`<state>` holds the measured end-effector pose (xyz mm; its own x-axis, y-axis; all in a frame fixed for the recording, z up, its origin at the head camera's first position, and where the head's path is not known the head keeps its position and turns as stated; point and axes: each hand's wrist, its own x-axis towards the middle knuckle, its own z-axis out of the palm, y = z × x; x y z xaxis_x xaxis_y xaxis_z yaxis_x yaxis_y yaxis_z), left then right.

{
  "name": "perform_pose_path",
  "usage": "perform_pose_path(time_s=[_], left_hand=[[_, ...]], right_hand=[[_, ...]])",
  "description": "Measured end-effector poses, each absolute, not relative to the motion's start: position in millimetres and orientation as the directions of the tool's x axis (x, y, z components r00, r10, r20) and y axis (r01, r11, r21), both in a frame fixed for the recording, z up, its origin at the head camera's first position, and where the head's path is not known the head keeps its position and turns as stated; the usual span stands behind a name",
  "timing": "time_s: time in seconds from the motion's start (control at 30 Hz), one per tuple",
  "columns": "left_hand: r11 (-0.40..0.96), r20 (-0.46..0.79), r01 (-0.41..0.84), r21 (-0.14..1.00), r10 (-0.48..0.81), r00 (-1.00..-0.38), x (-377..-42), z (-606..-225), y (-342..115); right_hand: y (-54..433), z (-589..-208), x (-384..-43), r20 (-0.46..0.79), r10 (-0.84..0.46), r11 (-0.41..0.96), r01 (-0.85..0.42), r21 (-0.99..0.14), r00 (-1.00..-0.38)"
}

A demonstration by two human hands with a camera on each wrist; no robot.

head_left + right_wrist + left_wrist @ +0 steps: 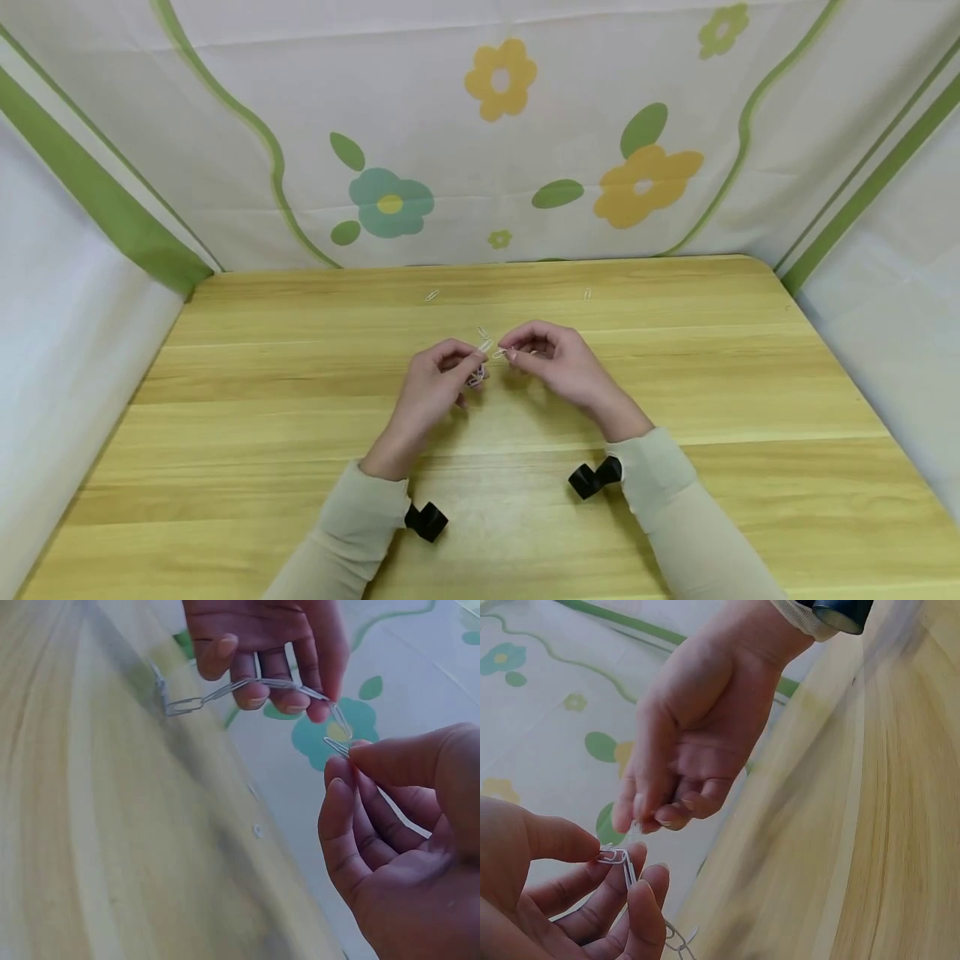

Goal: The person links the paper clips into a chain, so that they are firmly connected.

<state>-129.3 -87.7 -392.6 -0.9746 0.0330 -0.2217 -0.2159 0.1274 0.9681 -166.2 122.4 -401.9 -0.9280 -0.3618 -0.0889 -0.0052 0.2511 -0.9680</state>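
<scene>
My left hand (435, 382) pinches the end link of a chain of white paper clips (281, 684) between thumb and fingers. In the right wrist view the chain runs across that hand's fingers, and its far end hangs past them. One end clip (613, 856) sticks out beyond the left fingertips. Facing it, my right hand (558, 362) pinches a single paper clip (336, 745) between thumb and index finger, its tip close to the chain's end clip. Both hands are above the table, fingertips a short way apart.
Loose paper clips lie on the wooden table (712, 375): one (432, 295) toward the back left, another (587, 294) toward the back right, and a third (482, 332) just beyond the hands. A flowered cloth (450, 100) hangs behind the table. Black cameras (427, 522) sit at both wrists.
</scene>
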Motion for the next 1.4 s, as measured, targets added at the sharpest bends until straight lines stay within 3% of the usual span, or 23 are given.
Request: perform_pose_path(time_s=[0.5, 0.87, 1.4], left_hand=[[0.116, -0.221, -0.210, 0.971, 0.096, -0.970, -126.3, -393.2, -77.1], [0.096, -0.221, -0.211, 0.973, 0.119, -0.968, -124.7, -387.9, -75.3], [0.066, -0.243, -0.236, 0.970, 0.134, -0.961, -126.2, -388.7, -76.5]], right_hand=[[125.9, -397.8, -165.6, -0.054, -0.327, 0.184, -0.008, -0.983, -0.943], [124.1, -396.5, -164.8, -0.025, -0.277, 0.213, -0.036, -0.976, -0.960], [121.9, -393.7, -161.4, 0.136, -0.249, 0.268, -0.203, -0.942, -0.959]])
